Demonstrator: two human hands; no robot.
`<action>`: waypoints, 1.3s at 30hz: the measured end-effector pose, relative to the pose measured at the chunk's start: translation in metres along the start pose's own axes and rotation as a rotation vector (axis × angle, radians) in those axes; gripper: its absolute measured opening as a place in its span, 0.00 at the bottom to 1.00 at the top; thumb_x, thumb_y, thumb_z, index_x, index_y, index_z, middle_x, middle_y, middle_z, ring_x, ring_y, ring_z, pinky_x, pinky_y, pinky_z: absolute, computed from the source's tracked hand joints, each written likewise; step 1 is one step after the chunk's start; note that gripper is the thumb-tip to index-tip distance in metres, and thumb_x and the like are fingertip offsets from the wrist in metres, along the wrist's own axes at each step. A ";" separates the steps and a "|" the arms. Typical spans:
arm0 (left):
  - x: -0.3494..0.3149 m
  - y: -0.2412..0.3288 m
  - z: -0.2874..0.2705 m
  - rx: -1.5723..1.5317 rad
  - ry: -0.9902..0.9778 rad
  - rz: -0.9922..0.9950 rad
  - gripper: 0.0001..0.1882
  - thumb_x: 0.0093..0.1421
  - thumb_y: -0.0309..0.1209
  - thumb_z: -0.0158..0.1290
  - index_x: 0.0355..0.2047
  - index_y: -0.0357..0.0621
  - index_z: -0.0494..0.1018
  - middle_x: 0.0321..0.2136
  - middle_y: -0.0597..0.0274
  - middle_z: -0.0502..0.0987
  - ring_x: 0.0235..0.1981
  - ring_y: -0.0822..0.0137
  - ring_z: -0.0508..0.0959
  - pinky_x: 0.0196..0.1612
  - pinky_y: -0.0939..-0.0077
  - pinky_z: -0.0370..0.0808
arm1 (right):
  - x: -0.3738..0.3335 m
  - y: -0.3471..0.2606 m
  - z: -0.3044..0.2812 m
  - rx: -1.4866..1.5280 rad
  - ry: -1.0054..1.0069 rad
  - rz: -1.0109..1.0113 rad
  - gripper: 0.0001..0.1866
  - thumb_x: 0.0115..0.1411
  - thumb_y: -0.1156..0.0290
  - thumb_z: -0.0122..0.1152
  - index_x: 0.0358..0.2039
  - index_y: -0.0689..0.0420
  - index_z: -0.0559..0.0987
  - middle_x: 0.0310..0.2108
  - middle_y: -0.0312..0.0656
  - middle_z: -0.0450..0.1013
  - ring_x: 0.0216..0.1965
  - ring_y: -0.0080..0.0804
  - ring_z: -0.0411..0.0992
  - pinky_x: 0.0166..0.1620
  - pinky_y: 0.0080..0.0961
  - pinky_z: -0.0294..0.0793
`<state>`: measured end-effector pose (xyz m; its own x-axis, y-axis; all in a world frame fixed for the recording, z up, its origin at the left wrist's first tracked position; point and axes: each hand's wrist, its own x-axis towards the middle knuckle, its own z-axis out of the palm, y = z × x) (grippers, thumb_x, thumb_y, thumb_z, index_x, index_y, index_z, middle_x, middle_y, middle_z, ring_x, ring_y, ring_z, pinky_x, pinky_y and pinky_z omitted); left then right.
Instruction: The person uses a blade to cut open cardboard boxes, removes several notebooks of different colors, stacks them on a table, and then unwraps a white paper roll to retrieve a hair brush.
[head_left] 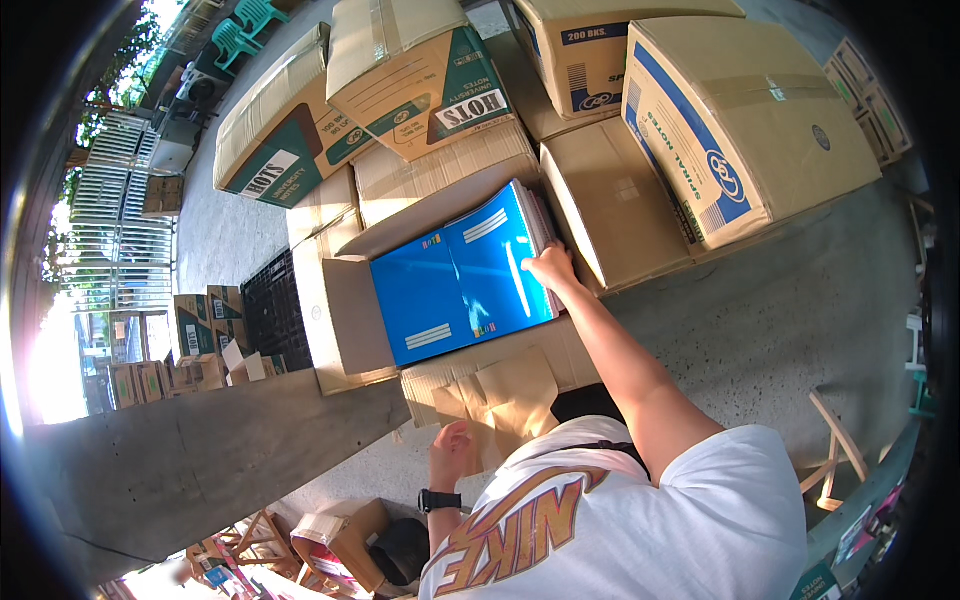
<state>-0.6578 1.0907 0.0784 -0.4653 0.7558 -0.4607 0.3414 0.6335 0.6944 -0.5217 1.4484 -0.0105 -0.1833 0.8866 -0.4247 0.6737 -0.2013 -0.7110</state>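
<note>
Two blue-covered notebook stacks [415, 300] lie side by side in an open cardboard box [350, 318]. My right hand [552, 268] grips the right edge of the right-hand notebooks [490, 255], thumb on the top cover and fingers down the side. That edge rises toward the far corner. A creased sheet of brown paper [510, 400] drapes over the box's near flap [575, 355]. At the sheet's left edge is my left hand [452, 448], its fingers curled against the paper and partly hidden.
Behind the open box stand closed cartons, one green-printed [415, 85] and one blue-printed [740, 130]. An empty-looking open carton [605, 200] adjoins on the right. A grey ledge [220, 460] runs at left. A wooden stand [830, 450] is near right, and a carton [340, 535] near left.
</note>
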 end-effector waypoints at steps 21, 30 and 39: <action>0.003 0.001 0.007 -0.069 0.013 -0.031 0.14 0.50 0.26 0.53 0.39 0.40 0.71 0.35 0.58 0.75 0.30 0.72 0.76 0.34 0.80 0.72 | 0.012 -0.001 0.000 -0.003 -0.230 0.114 0.26 0.43 0.58 0.54 0.34 0.70 0.75 0.51 0.66 0.58 0.55 0.50 0.56 0.60 0.34 0.49; 0.003 -0.007 0.011 -0.044 0.047 -0.043 0.14 0.51 0.28 0.54 0.40 0.41 0.71 0.32 0.59 0.76 0.29 0.71 0.77 0.34 0.78 0.72 | 0.001 -0.014 -0.005 -0.180 -0.159 0.084 0.25 0.43 0.55 0.55 0.30 0.68 0.77 0.48 0.61 0.63 0.53 0.46 0.58 0.60 0.33 0.49; 0.006 -0.012 0.009 0.032 0.036 -0.064 0.14 0.51 0.30 0.55 0.39 0.42 0.72 0.32 0.59 0.77 0.30 0.70 0.77 0.34 0.78 0.72 | 0.003 -0.014 -0.009 -0.258 -0.146 0.056 0.24 0.44 0.55 0.55 0.25 0.69 0.78 0.46 0.56 0.65 0.53 0.45 0.57 0.58 0.33 0.52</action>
<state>-0.6568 1.0893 0.0625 -0.5162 0.7077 -0.4825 0.3360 0.6855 0.6460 -0.5255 1.4577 0.0031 -0.2290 0.8039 -0.5489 0.8421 -0.1193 -0.5260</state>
